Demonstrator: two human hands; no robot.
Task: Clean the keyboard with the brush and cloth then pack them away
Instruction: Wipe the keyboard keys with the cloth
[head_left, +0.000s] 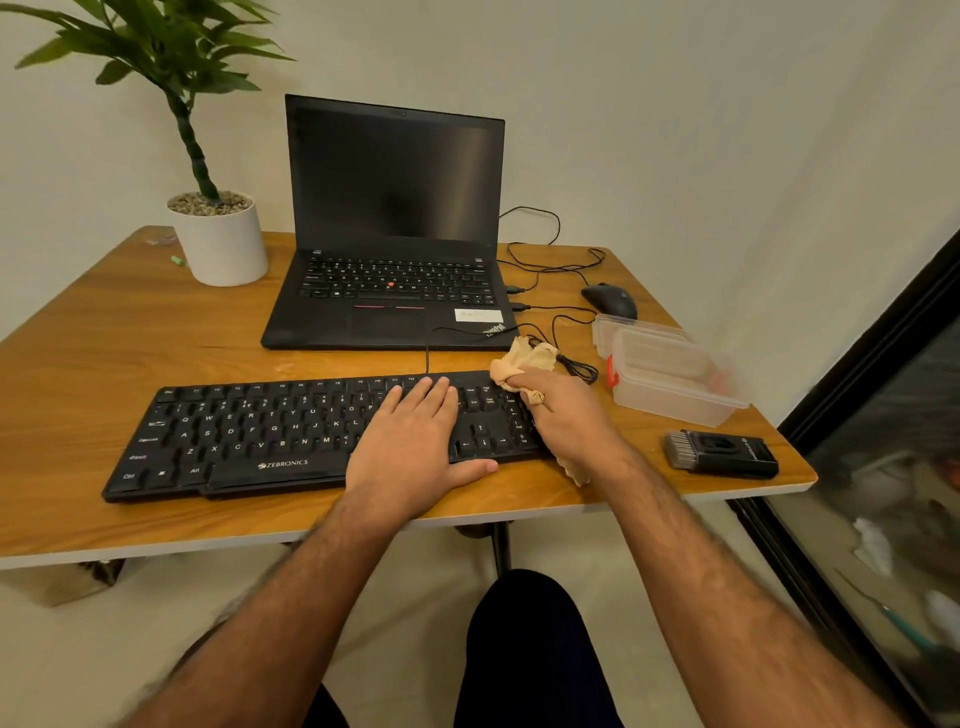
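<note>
A black keyboard (249, 431) lies across the front of the wooden table (130, 338). My left hand (415, 436) rests flat on its right-hand keys, fingers straight, thumb at the front edge. My right hand (563, 415) grips a beige cloth (519, 364) and holds it against the keyboard's far right end; a corner of cloth hangs out below my wrist. The black brush (722, 454) lies on the table to the right of the keyboard, bristles pointing left. Beyond the brush stands a clear plastic box (675, 384).
An open black laptop (389, 234) stands behind the keyboard, with a black mouse (610, 300) and loose cables (550, 260) to its right. A white potted plant (221, 239) is at the back left. A dark-framed glass panel (883, 467) runs along the right.
</note>
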